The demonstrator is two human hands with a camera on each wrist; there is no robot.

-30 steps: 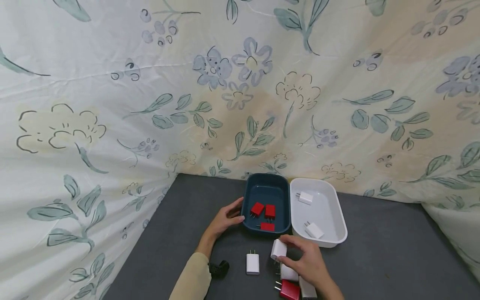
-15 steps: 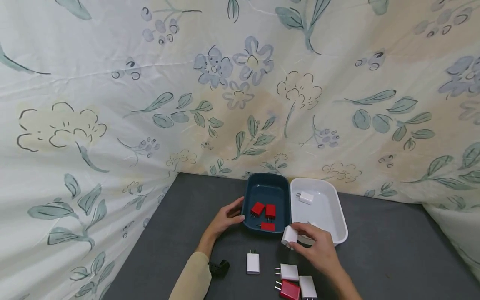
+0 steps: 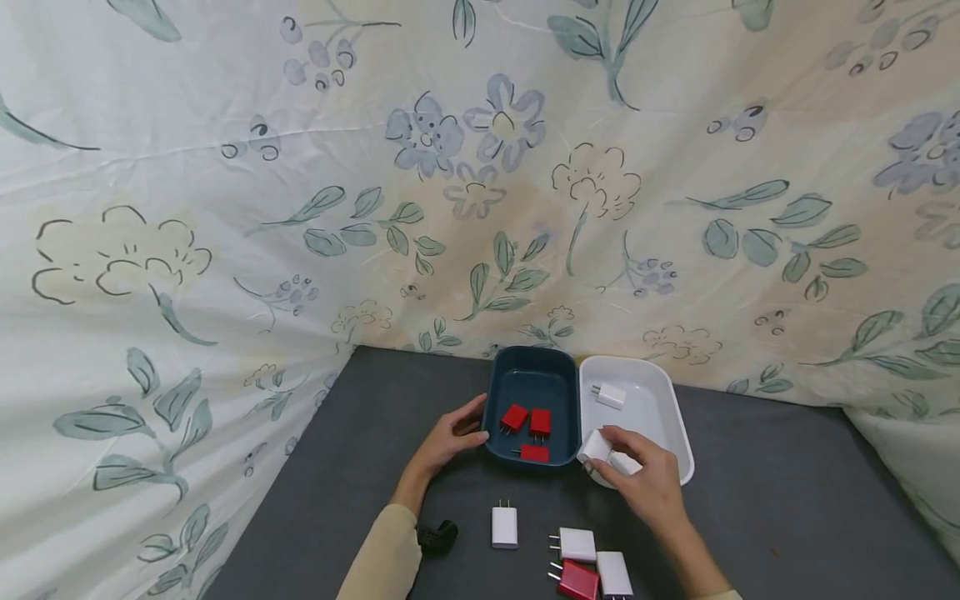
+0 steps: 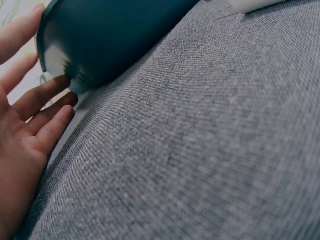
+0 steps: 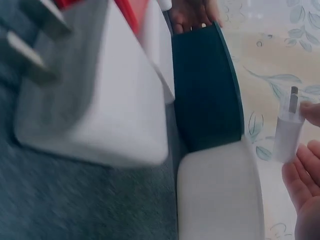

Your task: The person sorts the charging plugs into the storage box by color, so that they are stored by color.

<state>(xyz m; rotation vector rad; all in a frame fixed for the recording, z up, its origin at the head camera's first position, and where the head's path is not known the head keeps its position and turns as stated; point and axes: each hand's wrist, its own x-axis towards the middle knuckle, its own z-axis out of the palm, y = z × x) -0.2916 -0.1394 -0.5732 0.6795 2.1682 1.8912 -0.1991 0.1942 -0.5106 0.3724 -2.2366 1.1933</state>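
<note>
My right hand (image 3: 651,482) pinches a white plug-in charger (image 3: 596,447) between thumb and fingers, above the near left part of the white bin (image 3: 654,410). In the right wrist view the charger (image 5: 288,136) has its prongs pointing up. Behind it, a second white charger (image 3: 626,463) in the bin is partly hidden; another (image 3: 609,397) lies farther back in it. My left hand (image 3: 452,435) rests against the left side of the dark blue bin (image 3: 534,377), which holds several red chargers (image 3: 539,422). Its fingers look relaxed against the wall in the left wrist view.
On the dark cloth (image 3: 360,433) near me lie a lone white charger (image 3: 505,527), two more white chargers (image 3: 577,544) and a red charger (image 3: 578,578) close together. The two bins stand side by side before a floral curtain (image 3: 480,183).
My right hand has carried the white charger away and to the right, from the near group of chargers to over the white bin. The left hand has stayed at the blue bin.
</note>
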